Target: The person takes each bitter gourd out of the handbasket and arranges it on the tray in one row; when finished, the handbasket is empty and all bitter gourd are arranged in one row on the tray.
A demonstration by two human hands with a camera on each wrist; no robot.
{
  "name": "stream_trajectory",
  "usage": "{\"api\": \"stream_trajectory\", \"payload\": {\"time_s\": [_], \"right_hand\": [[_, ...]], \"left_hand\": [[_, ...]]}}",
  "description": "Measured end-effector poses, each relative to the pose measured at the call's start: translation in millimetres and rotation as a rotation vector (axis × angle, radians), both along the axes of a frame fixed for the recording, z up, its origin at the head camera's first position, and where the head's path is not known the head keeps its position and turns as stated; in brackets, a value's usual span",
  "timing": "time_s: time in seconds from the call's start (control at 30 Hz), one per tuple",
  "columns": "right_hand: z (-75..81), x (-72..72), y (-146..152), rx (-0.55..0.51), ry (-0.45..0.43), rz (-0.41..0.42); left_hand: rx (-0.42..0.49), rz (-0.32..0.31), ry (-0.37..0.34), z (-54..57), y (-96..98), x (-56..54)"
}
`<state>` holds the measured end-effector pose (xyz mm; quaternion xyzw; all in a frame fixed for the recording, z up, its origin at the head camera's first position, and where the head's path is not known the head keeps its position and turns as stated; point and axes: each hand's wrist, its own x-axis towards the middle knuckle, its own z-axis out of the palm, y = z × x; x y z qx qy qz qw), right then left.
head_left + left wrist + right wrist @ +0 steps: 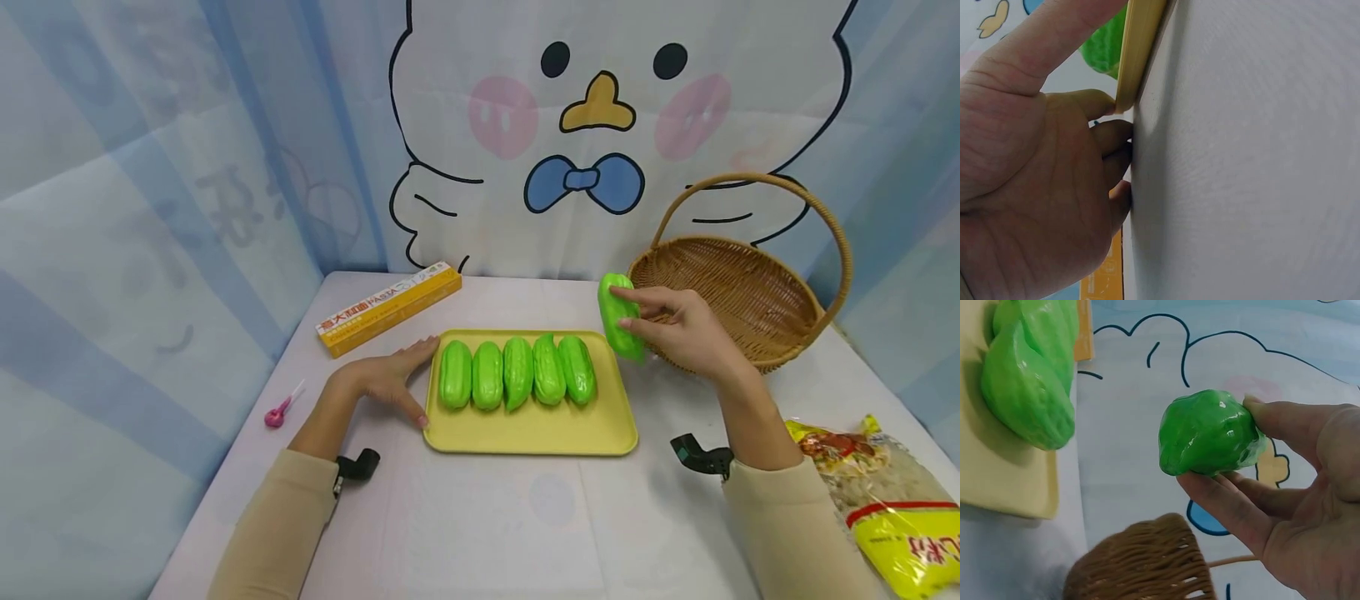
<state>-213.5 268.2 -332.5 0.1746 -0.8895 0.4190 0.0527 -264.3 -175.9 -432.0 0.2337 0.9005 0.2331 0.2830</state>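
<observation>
My right hand (686, 329) pinches a green, bumpy, cucumber-shaped vegetable (617, 317) in clear wrap between thumb and fingers. It is held up above the table, between the tray and the wicker basket (727, 283). In the right wrist view the wrapped vegetable (1210, 432) shows end-on and glossy. Several like it lie side by side, lengthwise front to back, on the yellow tray (525, 433). My left hand (386, 381) spreads along the tray's left edge, thumb at the near corner and fingers towards the far one. In the left wrist view its fingers touch the tray rim (1138, 56).
A yellow-orange box (390, 308) lies behind the left hand. A pink lollipop (277, 413) rests at the table's left. At the right edge lies a yellow-and-clear food bag (885, 500). The basket's tall handle (843, 250) arches up at the back right, before a printed curtain.
</observation>
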Motion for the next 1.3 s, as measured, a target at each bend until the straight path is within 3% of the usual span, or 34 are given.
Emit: {"api": "stream_trajectory", "payload": {"time_s": [0.53, 0.93, 1.3], "right_hand": [[-16.0, 6.0, -11, 0.162, -0.012, -0.014], [-31.8, 3.8, -24, 0.392, -0.092, -0.007], [-44.2, -1.9, -27, 0.502, -0.159, -0.011]], "left_hand": [[0.001, 0.001, -0.003, 3.2, 1.4, 1.4], [0.002, -0.005, 0.005, 2.1, 0.3, 0.3], [0.007, -0.003, -0.012, 3.2, 0.9, 1.8]]}}
